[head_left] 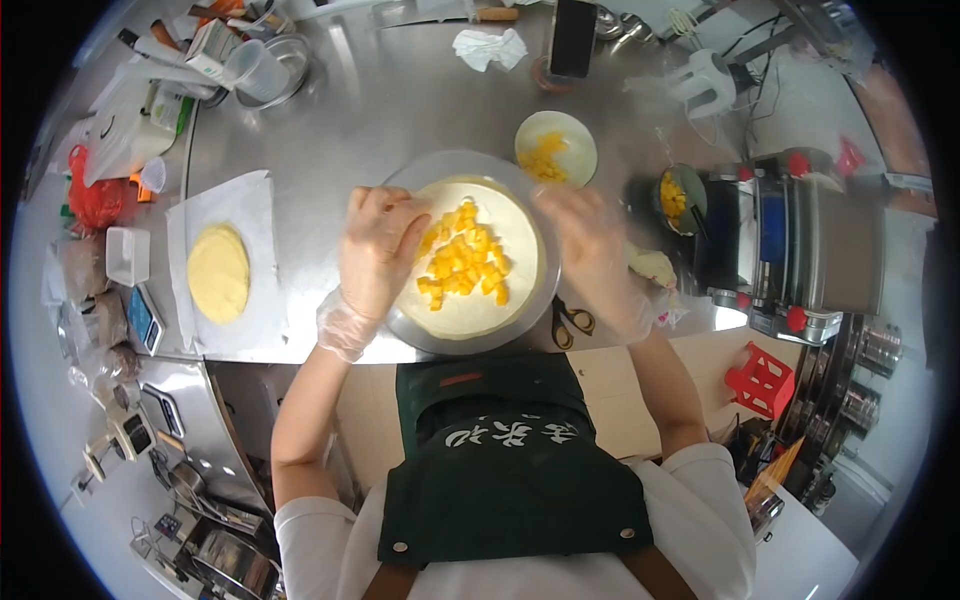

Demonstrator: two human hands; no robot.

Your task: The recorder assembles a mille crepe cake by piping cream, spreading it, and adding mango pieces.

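Observation:
My left hand point(385, 240), in a clear plastic glove, is curled with pinched fingertips over the left side of a round cream-covered layer point(470, 318); what it holds is hidden. Diced yellow fruit point(462, 262) is scattered over the cream. The layer sits on a round grey stand point(440, 165). My right hand point(585, 250), also gloved, hovers at the right edge, its fingers smeared by motion. Behind it stands a white bowl point(565, 135) with yellow fruit. Black scissors point(574, 325) lie beside the stand.
Left are flattened yellow dough point(218, 273) on paper, a scale point(143, 322) and plastic containers point(128, 255). Right are a dark bowl with fruit point(680, 205) and a metal rolling machine point(840, 245). A phone point(572, 35) and white mixer point(700, 80) stand behind; a red stool point(762, 380) is below.

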